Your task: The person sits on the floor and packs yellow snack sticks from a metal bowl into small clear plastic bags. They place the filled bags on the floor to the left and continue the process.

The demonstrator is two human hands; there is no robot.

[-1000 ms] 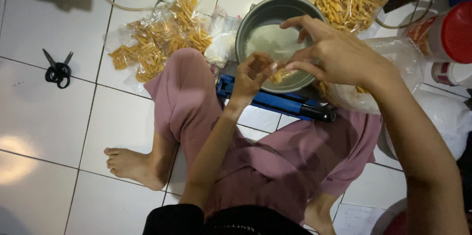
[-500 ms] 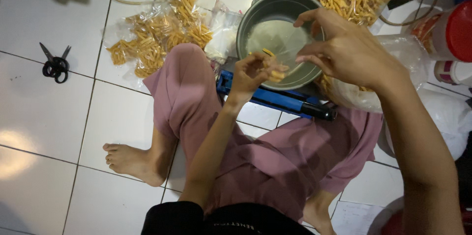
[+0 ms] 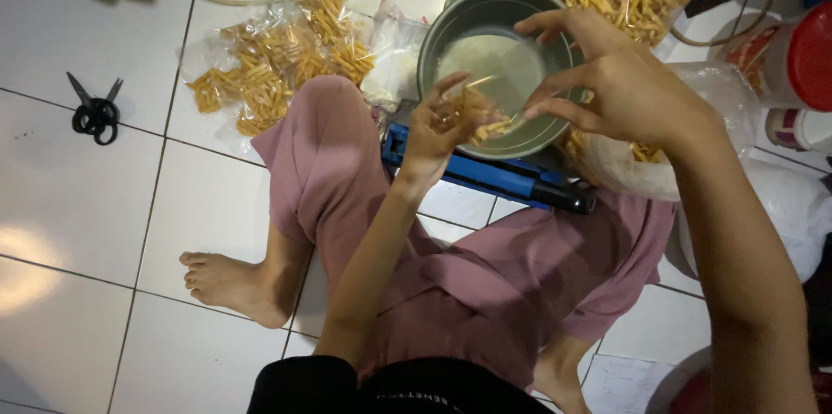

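The left hand (image 3: 438, 132) is closed around a small clear bag of yellow snack sticks (image 3: 479, 115), held over the near rim of the grey metal bowl (image 3: 451, 19). The right hand (image 3: 620, 84) pinches the bag's top edge; remaining fingers are spread. Compared with half a second ago, both hands sit slightly lower over the bowl. A blue sealing tool (image 3: 494, 178) lies beneath; filled bags (image 3: 277, 54) lie left; black scissors (image 3: 94, 110) lie well apart.

One metal bowl (image 3: 494, 41), one scissors (image 3: 94, 112), two hands – perhaps several small snack bags (image 3: 277, 58)
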